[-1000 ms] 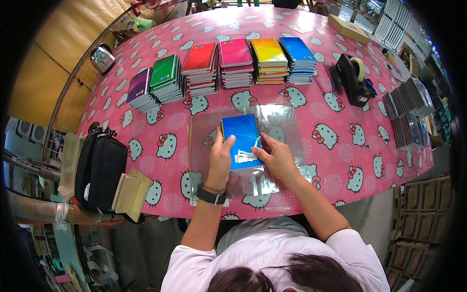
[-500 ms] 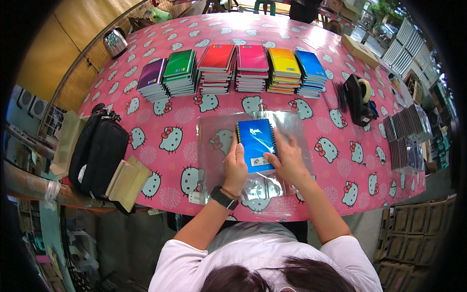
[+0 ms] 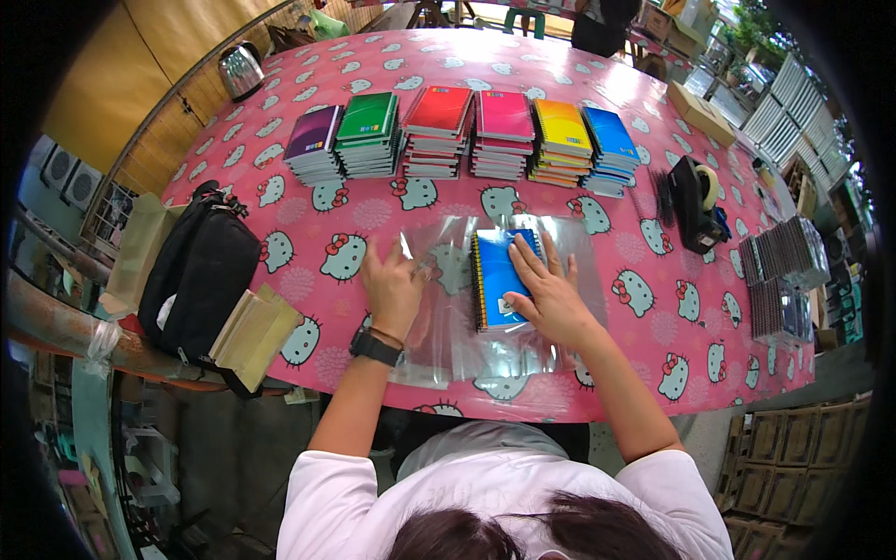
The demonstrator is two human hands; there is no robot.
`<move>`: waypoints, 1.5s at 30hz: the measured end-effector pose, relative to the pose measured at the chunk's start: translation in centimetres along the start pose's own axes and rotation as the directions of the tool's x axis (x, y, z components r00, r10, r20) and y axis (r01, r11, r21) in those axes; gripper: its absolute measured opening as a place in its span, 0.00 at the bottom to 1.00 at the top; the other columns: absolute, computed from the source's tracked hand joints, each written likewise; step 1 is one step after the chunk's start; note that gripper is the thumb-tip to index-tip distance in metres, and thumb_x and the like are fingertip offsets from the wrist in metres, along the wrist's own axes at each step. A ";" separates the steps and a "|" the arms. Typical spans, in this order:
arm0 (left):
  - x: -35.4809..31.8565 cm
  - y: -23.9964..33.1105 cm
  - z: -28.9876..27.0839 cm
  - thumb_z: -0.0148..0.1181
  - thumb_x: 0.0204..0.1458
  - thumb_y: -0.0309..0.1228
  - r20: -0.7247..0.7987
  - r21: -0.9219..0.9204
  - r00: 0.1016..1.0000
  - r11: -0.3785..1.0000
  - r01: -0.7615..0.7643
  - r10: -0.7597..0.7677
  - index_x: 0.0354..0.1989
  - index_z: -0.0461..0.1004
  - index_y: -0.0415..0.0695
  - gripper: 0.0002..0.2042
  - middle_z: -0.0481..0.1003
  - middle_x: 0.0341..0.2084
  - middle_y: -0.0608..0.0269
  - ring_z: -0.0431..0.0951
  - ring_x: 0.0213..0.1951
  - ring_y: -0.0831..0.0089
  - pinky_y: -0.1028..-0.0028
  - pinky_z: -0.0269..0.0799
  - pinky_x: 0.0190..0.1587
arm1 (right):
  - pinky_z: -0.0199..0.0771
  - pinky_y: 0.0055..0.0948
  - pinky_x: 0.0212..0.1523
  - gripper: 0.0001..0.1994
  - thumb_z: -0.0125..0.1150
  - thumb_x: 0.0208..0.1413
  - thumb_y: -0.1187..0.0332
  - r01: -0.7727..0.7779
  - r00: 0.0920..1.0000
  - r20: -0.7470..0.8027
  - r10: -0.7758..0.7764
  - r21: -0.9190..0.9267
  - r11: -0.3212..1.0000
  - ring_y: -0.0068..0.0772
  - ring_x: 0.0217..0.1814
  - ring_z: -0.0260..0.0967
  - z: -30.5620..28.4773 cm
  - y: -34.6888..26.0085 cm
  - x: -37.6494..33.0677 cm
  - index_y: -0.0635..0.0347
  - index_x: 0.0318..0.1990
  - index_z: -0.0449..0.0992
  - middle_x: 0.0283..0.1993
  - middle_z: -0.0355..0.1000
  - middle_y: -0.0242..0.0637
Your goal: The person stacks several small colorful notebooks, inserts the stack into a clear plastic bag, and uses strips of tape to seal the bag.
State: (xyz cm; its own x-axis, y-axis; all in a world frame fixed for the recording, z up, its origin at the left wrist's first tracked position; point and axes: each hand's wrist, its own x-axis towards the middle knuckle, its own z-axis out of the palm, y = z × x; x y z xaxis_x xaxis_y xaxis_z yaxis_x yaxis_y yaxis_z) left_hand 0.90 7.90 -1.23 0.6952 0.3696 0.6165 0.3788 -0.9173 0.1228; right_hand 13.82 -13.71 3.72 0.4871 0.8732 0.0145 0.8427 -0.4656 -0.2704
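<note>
The tabletop (image 3: 308, 219) is spreading wide under a glossy pink cover printed with white cat faces, its far edge catching bright glare; near the middle of its near edge a blue spiral notebook (image 3: 493, 271) is lying on clear plastic sheeting (image 3: 443, 350); the right hand (image 3: 551, 294) is resting spread and flattened on the notebook's cover, pressing rather than gripping; the left hand (image 3: 392, 289) is hovering or resting at the sheeting's left edge, fingers loosely parted and bent, and whether it is pinching the plastic I cannot tell.

Stacked notebooks (image 3: 436, 140) are standing in a coloured row toward the far edge; a black bag (image 3: 201, 271) is sitting at the near left corner, a steel kettle (image 3: 241, 72) at the far left, a black tape dispenser (image 3: 695, 210) toward the right edge; beyond, yellow sheeting (image 3: 103, 84) is hanging at left, and brown cartons (image 3: 793, 457) are standing below the near right corner.
</note>
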 end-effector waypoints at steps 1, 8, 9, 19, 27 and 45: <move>0.5 0.4 -0.5 0.60 0.48 0.34 0.008 -0.087 1.000 0.996 -0.012 0.013 0.47 0.72 0.37 0.19 0.74 0.40 0.50 0.71 0.45 0.51 0.61 0.64 0.51 | 0.22 0.63 0.65 0.34 0.43 0.58 0.46 -0.004 1.000 0.000 0.004 0.008 1.000 0.45 0.75 0.18 -0.1 -0.1 0.0 0.53 0.68 0.48 0.73 0.36 0.31; -1.0 -2.0 -4.3 0.64 0.42 0.24 0.707 -0.622 0.647 0.183 0.761 -0.285 0.60 0.57 0.36 0.34 0.74 0.37 0.52 0.76 0.37 0.69 0.74 0.72 0.37 | 0.33 0.60 0.64 0.29 0.56 0.53 0.56 0.023 0.993 -0.112 -0.020 0.020 1.000 0.49 0.72 0.32 -1.3 -1.1 0.0 0.54 0.62 0.59 0.69 0.47 0.37; -1.5 -2.6 -4.7 0.64 0.42 0.23 0.839 -0.524 0.510 -0.032 0.851 -0.190 0.62 0.53 0.35 0.37 0.73 0.38 0.52 0.76 0.37 0.72 0.77 0.72 0.36 | 0.38 0.57 0.64 0.27 0.58 0.51 0.58 0.042 0.987 -0.157 -0.036 0.032 0.999 0.49 0.71 0.37 -1.6 -1.4 0.2 0.55 0.59 0.64 0.68 0.51 0.39; 2.7 8.6 -3.5 0.62 0.40 0.17 0.457 -0.877 0.880 0.099 0.470 -0.129 0.68 0.32 0.42 0.50 0.53 0.61 0.36 0.73 0.33 0.81 0.81 0.72 0.33 | 0.67 0.28 0.25 0.10 0.63 0.43 0.64 -0.254 0.967 0.164 0.195 0.660 0.707 0.26 0.22 0.67 -3.8 -2.1 4.5 0.63 0.24 0.79 0.22 0.73 0.36; 2.5 8.2 -3.2 0.73 0.33 0.29 0.430 -0.776 0.885 0.428 0.463 -0.179 0.65 0.46 0.39 0.49 0.65 0.49 0.48 0.71 0.26 0.76 0.80 0.70 0.28 | 0.61 0.23 0.21 0.14 0.67 0.44 0.61 -0.267 0.961 0.253 0.112 0.744 0.613 0.16 0.20 0.60 -3.0 1.0 4.6 0.63 0.21 0.78 0.17 0.67 0.28; 1.6 7.2 -3.4 0.64 0.45 0.26 0.320 -0.842 0.941 0.421 0.337 -0.112 0.46 0.70 0.41 0.18 0.73 0.27 0.65 0.72 0.29 0.80 0.78 0.69 0.33 | 0.64 0.26 0.22 0.20 0.74 0.38 0.54 -0.295 0.955 0.225 0.196 0.624 0.724 0.20 0.20 0.62 -2.8 -0.7 5.2 0.62 0.16 0.73 0.17 0.69 0.33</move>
State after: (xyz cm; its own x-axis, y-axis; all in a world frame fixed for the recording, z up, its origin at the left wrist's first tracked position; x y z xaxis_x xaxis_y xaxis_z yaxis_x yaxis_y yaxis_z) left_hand 2.71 1.39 3.29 0.8070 0.4980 0.3173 -0.1207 -0.3868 0.9142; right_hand 16.41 -9.31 6.65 0.5781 0.7748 -0.2557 0.3228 -0.5050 -0.8005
